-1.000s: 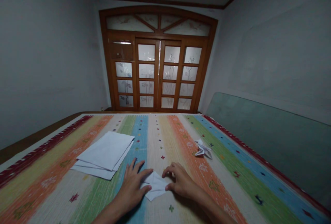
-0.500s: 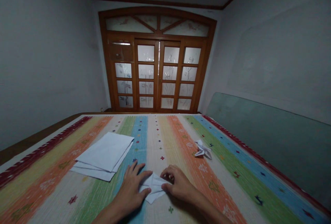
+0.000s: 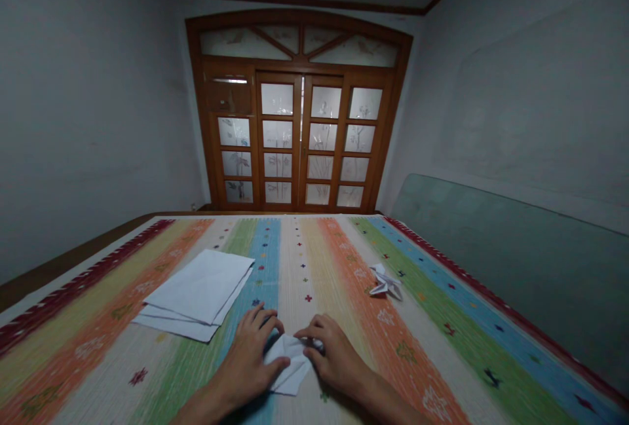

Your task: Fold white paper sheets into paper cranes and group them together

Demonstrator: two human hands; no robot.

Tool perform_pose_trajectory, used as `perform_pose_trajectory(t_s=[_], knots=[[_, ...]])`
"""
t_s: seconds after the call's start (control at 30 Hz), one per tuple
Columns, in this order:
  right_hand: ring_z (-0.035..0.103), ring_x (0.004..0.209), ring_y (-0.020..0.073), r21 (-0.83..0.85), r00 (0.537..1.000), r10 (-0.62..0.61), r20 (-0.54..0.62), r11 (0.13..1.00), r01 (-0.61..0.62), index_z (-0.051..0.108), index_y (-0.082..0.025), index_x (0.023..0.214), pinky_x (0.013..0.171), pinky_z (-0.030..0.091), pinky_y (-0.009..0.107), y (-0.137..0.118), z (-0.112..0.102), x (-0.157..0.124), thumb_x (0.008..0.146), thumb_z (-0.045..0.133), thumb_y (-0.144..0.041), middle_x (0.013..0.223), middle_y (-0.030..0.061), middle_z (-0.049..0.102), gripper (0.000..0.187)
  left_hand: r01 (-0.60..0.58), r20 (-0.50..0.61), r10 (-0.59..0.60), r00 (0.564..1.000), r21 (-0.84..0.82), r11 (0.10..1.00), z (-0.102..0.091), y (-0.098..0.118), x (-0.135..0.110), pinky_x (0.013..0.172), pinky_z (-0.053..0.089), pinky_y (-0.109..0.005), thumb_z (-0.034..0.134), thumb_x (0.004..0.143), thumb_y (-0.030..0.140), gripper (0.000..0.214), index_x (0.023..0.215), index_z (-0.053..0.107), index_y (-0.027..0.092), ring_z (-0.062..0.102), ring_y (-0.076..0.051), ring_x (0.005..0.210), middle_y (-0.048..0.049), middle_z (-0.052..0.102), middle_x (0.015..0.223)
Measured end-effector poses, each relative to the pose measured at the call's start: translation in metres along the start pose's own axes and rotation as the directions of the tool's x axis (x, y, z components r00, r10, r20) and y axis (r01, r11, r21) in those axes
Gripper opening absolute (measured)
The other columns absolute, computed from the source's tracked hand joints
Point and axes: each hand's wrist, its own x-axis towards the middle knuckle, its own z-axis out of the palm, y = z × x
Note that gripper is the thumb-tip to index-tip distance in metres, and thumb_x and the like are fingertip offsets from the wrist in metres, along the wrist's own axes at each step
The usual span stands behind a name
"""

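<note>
A small piece of white folded paper [image 3: 291, 366] lies on the striped cloth [image 3: 344, 261] near the front edge. My left hand [image 3: 248, 361] rests on its left side, fingers curled and thumb pressing the paper. From the right, my right hand [image 3: 330, 354] pinches the paper's upper edge with bent fingers. Both hands touch over the paper and hide its middle.
A stack of white paper sheets [image 3: 199, 293] lies to the left of my hands. A finished white folded paper figure [image 3: 384, 282] sits to the right, further back. A wooden door with frosted panes [image 3: 297, 143] closes the room's far end; a green panel [image 3: 515, 268] leans along the right wall.
My hands have drawn closer together over the folded paper. The left fingers went from spread flat to curled, and the paper's shape has been folded narrower.
</note>
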Motion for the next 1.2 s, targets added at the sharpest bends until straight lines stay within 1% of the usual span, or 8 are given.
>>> perform_pose_trajectory(t_s=[0.17, 0.33, 0.47, 0.57, 0.7, 0.9, 1.03, 1.2], knots=[[0.059, 0.104, 0.0238, -0.024, 0.998, -0.053, -0.026, 0.998, 0.052, 0.073, -0.022, 0.117, 0.094, 0.045, 0.036, -0.008, -0.001, -0.002, 0.086, 0.062, -0.01, 0.107, 0.0094, 0.064, 0.035, 0.02, 0.028, -0.02, 0.999, 0.016, 1.0, -0.001, 0.005, 0.0, 0.117, 0.028, -0.064, 0.082, 0.067, 0.026, 0.035, 0.099, 0.067, 0.022, 0.036, -0.043, 0.143, -0.0134, 0.061, 0.138], [0.056, 0.107, 0.0262, -0.08, 0.998, -0.055, 0.02, 0.995, 0.056, 0.071, -0.024, 0.117, 0.096, 0.042, 0.039, -0.013, -0.002, -0.004, 0.078, 0.079, -0.023, 0.113, 0.0079, 0.064, 0.04, 0.022, 0.032, -0.022, 0.999, -0.005, 1.0, 0.001, 0.002, -0.001, 0.118, 0.026, -0.062, 0.079, 0.069, 0.025, 0.034, 0.099, 0.063, 0.023, 0.034, -0.041, 0.145, -0.0128, 0.06, 0.14], [0.057, 0.106, 0.0253, -0.058, 0.999, -0.041, 0.017, 0.997, 0.042, 0.072, -0.024, 0.117, 0.096, 0.042, 0.038, -0.013, -0.001, -0.003, 0.075, 0.083, -0.021, 0.112, 0.0076, 0.065, 0.043, -0.021, 0.001, 0.021, 1.0, -0.05, 0.999, 0.001, 0.002, -0.002, 0.117, 0.029, -0.058, 0.08, 0.07, 0.024, 0.032, 0.097, 0.062, 0.023, 0.037, -0.04, 0.142, -0.0118, 0.06, 0.137], [0.057, 0.106, 0.0249, -0.039, 0.999, -0.038, 0.013, 0.998, 0.039, 0.073, -0.023, 0.116, 0.096, 0.043, 0.037, -0.012, 0.001, -0.002, 0.074, 0.084, -0.019, 0.112, 0.0078, 0.065, 0.043, -0.065, -0.031, 0.062, 0.998, -0.082, 0.995, 0.0, 0.004, -0.002, 0.11, 0.037, -0.051, 0.077, 0.071, 0.019, 0.027, 0.094, 0.061, 0.023, 0.048, -0.035, 0.128, -0.0099, 0.064, 0.124], [0.057, 0.106, 0.0247, -0.03, 0.999, -0.041, 0.018, 0.999, 0.042, 0.073, -0.023, 0.117, 0.096, 0.043, 0.037, -0.01, 0.002, -0.003, 0.074, 0.085, -0.019, 0.112, 0.0079, 0.065, 0.044, -0.063, -0.066, 0.056, 0.996, -0.109, 0.992, 0.003, 0.005, 0.0, 0.089, 0.047, -0.04, 0.065, 0.083, 0.018, 0.008, 0.087, 0.059, 0.021, 0.058, -0.026, 0.096, -0.0054, 0.066, 0.096], [0.055, 0.109, 0.0247, -0.053, 0.996, -0.083, 0.041, 0.995, 0.085, 0.066, -0.026, 0.128, 0.099, 0.041, 0.038, -0.01, 0.003, -0.005, 0.079, 0.078, -0.016, 0.117, 0.0076, 0.063, 0.051, -0.029, -0.034, 0.023, 0.999, -0.193, 0.981, 0.01, -0.001, 0.002, 0.079, 0.045, -0.033, 0.063, 0.085, 0.015, 0.005, 0.082, 0.061, 0.019, 0.059, -0.022, 0.086, -0.0032, 0.066, 0.087], [0.055, 0.108, 0.0247, -0.054, 0.995, -0.086, 0.049, 0.995, 0.088, 0.068, -0.027, 0.126, 0.098, 0.043, 0.039, -0.01, 0.004, -0.006, 0.08, 0.076, -0.016, 0.116, 0.0076, 0.063, 0.048, -0.094, 0.009, 0.097, 0.995, -0.193, 0.977, 0.006, -0.002, 0.002, 0.079, 0.044, -0.032, 0.065, 0.083, 0.012, 0.008, 0.081, 0.065, 0.019, 0.06, -0.021, 0.086, -0.0021, 0.067, 0.085], [0.055, 0.113, 0.0253, -0.092, 0.99, -0.13, 0.061, 0.986, 0.136, 0.076, -0.028, 0.112, 0.099, 0.042, 0.04, -0.012, 0.002, -0.006, 0.085, 0.074, -0.019, 0.118, 0.0072, 0.065, 0.029, -0.257, 0.046, 0.264, 0.963, -0.122, 0.959, -0.004, -0.001, -0.002, 0.084, 0.044, -0.033, 0.064, 0.079, 0.005, 0.017, 0.08, 0.069, 0.021, 0.06, -0.022, 0.094, -0.0041, 0.069, 0.091]])
